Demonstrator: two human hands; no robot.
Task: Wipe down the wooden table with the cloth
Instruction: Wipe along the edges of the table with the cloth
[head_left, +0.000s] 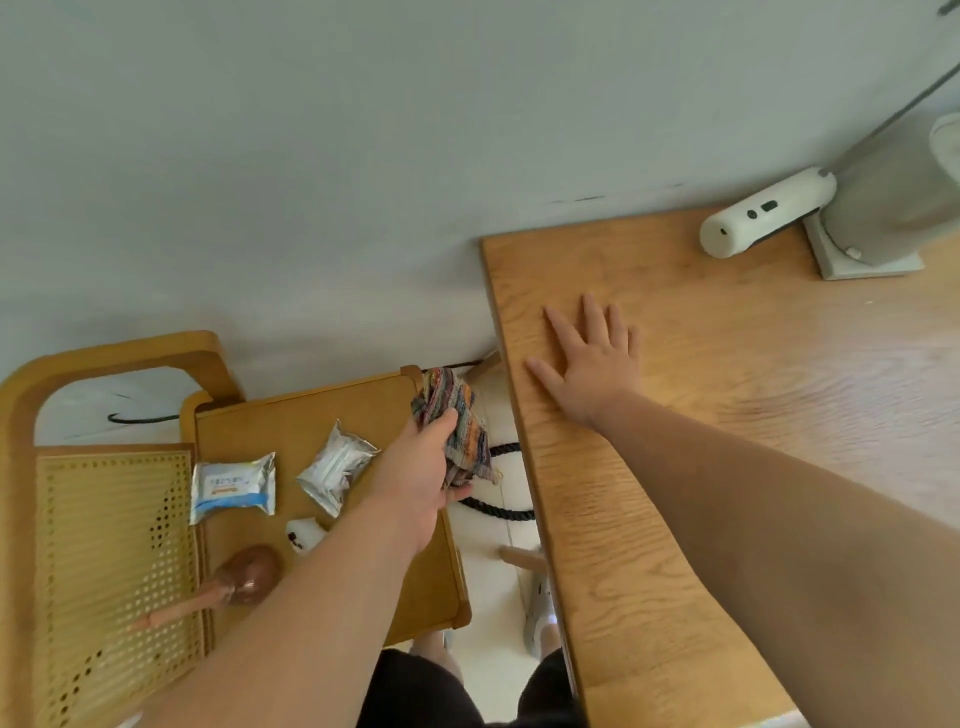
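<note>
My left hand (415, 478) grips the bunched cloth (457, 426) over the side stand's edge; my right hand (592, 358) lies flat, fingers spread, on the table (753, 415). I should carry the cloth rightward, flatten it, then wipe in overlapping strokes.

Wooden tabletop (779, 415) at right, against the wall; carried a white cylindrical device (763, 218) lying at its far edge, beside a grey appliance on a white base (878, 228), and a right grip (592, 358) pressed flat, fingers spread, near the left edge. Lower side tray (363, 415) at left; bore two foil packets (234, 488) (337, 467), a small white item (304, 535) and a brown wooden-handled brush (244, 577).
</note>
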